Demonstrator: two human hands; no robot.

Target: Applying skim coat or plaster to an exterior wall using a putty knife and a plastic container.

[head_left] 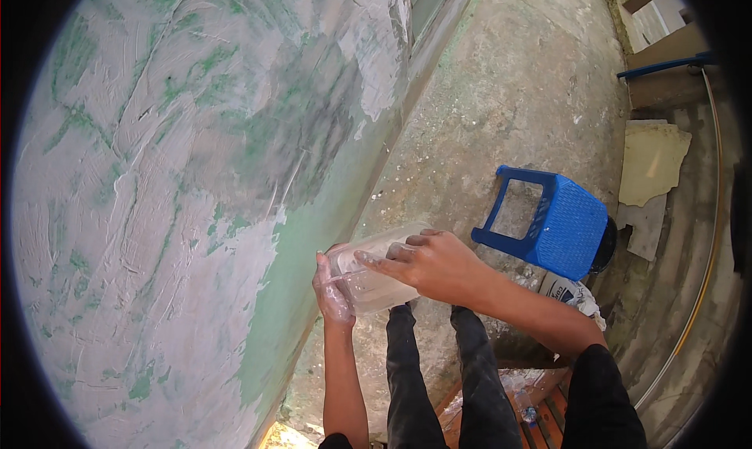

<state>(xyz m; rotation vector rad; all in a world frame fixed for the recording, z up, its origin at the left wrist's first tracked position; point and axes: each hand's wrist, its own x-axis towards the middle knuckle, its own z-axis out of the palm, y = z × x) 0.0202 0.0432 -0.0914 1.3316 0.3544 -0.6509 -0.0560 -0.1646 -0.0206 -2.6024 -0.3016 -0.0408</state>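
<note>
A clear plastic container (384, 291), smeared with white paste, is held in front of me beside the wall. My left hand (335, 292), whitened by paste, is closed around its left side. Over the container's top reaches my right hand (427, 263), its index finger pointing into the container and its other fingers curled. Whether those curled fingers grip a tool or the rim is hidden. The green wall (262, 308) to my left carries uneven, streaky patches of white putty (102, 238).
A blue plastic stool (576, 226) lies tipped on the stained concrete floor (501, 97) to the right. Behind it are a white bag (560, 288) and broken pale board pieces (652, 163). A long hose (705, 273) curves along the far right. Wooden slats (540, 429) show near my legs.
</note>
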